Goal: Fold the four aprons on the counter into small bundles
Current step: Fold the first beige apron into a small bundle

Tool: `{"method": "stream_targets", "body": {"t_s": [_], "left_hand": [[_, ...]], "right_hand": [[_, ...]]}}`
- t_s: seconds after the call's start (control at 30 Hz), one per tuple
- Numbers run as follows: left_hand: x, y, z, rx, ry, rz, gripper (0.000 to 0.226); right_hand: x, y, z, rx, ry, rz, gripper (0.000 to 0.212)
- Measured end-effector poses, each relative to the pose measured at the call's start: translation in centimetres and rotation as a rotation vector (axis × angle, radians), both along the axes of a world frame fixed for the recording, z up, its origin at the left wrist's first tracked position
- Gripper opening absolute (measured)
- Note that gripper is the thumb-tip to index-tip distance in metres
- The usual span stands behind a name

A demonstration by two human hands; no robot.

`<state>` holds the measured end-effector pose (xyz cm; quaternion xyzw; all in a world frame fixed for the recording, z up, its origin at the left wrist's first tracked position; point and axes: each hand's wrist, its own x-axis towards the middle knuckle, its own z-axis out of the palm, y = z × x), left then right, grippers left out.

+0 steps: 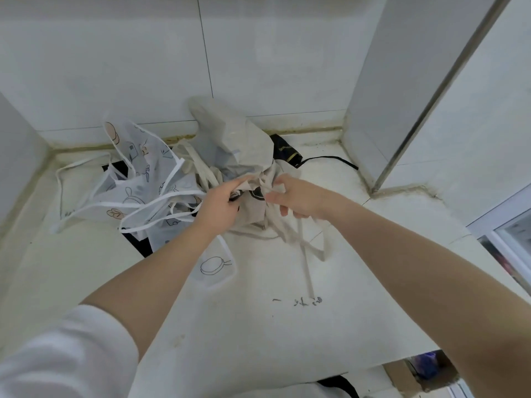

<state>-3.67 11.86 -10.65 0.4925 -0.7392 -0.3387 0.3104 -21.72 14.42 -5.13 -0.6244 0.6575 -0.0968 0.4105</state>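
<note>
Beige apron (244,145) heaped at the counter's (258,326) back edge, mid-way along. Left hand (219,205) pinches its bunched cloth; right hand (298,199) grips a fold beside it, fingers curled. Cloth looks light, limp, strap-tangled; best taken by the top hem corners. Count: one beige, one printed white apron (138,173) toward the back-left corner, black fabric (284,150) in scraps; four not separately countable.
</note>
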Motion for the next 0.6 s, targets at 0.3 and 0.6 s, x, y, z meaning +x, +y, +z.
{"method": "stream_targets", "body": {"t_s": [0.3, 0.6], "left_hand": [[-1.7, 0.8, 0.9, -0.014, 0.052, -0.153, 0.058], [-4.5, 2.7, 2.3, -0.125, -0.242, -0.220, 0.055]], "right_hand": [[-2.6, -0.2, -0.9, -0.378, 0.049, -0.066, 0.040], [-7.9, -1.9, 3.0, 0.111, -0.018, 0.049, 0.015]]}}
